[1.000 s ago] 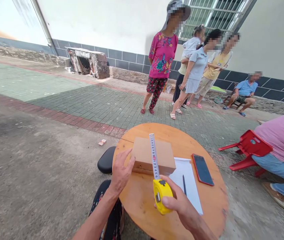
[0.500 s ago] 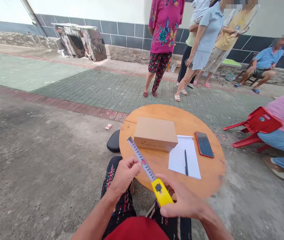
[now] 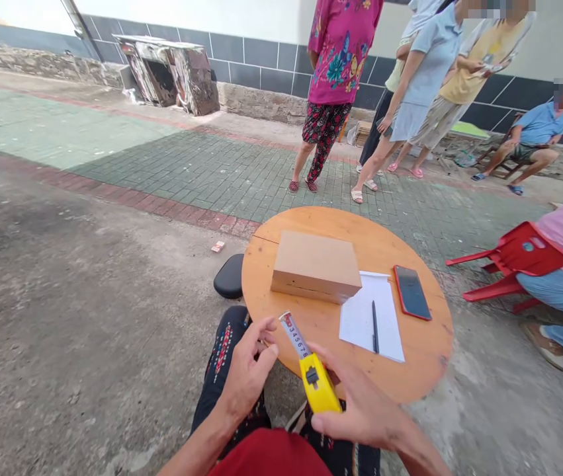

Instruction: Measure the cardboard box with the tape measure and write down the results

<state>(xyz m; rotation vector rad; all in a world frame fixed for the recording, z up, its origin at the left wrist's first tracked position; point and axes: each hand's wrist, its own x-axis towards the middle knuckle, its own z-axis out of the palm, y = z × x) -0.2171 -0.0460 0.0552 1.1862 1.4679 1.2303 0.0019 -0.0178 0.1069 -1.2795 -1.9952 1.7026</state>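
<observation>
A yellow tape measure (image 3: 319, 389) sits in my right hand (image 3: 360, 410), fingers wrapped round its case, low in the view in front of the round wooden table (image 3: 311, 324). A short length of white blade (image 3: 294, 336) sticks up and left from the case. My left hand (image 3: 249, 370) hovers just left of the blade with fingers curled loosely, thumb and forefinger close to the blade; whether they touch it is unclear. A brown cardboard box (image 3: 315, 266) lies flat on the table beyond both hands.
On the table right of the box lie a white sheet (image 3: 360, 320) with a black pen (image 3: 375, 317) and a red-cased phone (image 3: 412, 292). A black stool (image 3: 229, 276) stands at the table's left. A seated person on a red chair (image 3: 514, 254) is right; several people stand behind.
The tape blade has drawn back into the case and is much shorter. Both hands came back from the box toward my lap, and my left hand has let the box go.
</observation>
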